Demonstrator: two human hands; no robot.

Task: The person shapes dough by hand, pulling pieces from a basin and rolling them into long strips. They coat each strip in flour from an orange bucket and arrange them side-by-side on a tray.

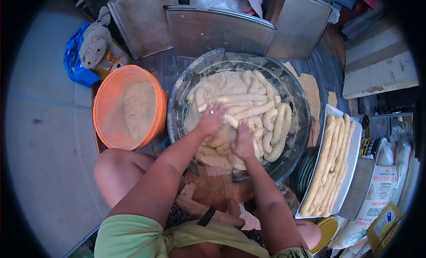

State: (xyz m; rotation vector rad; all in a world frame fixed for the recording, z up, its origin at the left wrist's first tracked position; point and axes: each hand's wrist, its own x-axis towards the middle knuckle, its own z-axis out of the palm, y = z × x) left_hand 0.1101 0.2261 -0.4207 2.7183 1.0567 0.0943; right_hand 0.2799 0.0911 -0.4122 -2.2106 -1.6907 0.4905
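Note:
Both bare hands are low over a large black basin [301,111] that holds long ropes of pale dough [253,109] dusted with fine crumbs. My left hand [210,121], smeared by motion, is at the dough left of the middle, its fingers pointing away from me. Lower and to the right, my right hand [243,143] lies on the dough with its fingers stretched forward. A short stretch of dough rope [231,121] shows between the two hands. Looped and twisted ropes [279,125] fill the basin's right side, and loose crumbs [217,83] cover its far left.
An orange tub [103,111] with crumbs in it stands left of the basin. On the right, a white tray [355,156] bears several dough ropes. Metal sheets [217,33] lean behind the basin. Flour sacks [377,196] are at the far right, and a wooden piece [213,211] lies before me.

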